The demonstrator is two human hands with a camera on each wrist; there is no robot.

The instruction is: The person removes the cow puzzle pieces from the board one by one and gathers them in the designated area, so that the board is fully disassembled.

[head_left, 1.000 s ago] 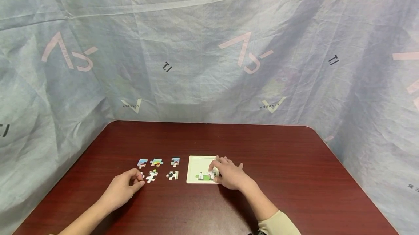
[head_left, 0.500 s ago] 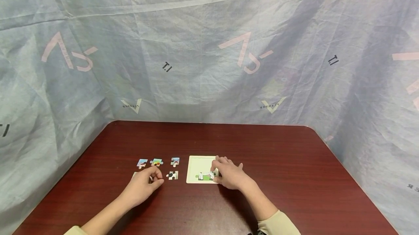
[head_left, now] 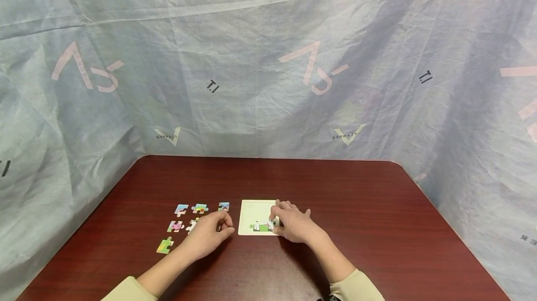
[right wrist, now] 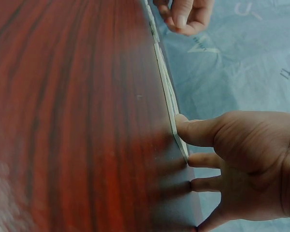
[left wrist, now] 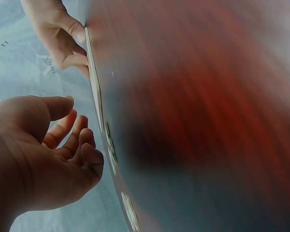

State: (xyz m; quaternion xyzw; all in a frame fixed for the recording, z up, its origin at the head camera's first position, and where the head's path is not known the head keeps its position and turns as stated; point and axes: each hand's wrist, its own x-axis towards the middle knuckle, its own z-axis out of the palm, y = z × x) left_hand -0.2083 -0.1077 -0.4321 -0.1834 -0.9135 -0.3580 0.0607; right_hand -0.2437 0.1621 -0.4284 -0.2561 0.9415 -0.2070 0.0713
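Note:
My left hand hovers above the table just left of a pale puzzle board. Its fingers curl loosely, and the left wrist view shows nothing between them. It hides a puzzle piece beneath and partly covers a white one. At the board's right side rests my right hand, fingers spread. In the right wrist view its thumb touches the board's edge, while other fingertips reach down to the table. Joined green-and-white pieces lie along the board's lower edge, partly under the right hand.
Left of the board lie loose pieces: a blue-topped one, a multicoloured one, a blue-and-red one, a pink one and a yellow-green one. Grey printed cloth hangs around the dark red table.
My left hand has moved right across the pieces toward the board, uncovering the pink and yellow-green ones and covering another. My right hand stays at the board's side.

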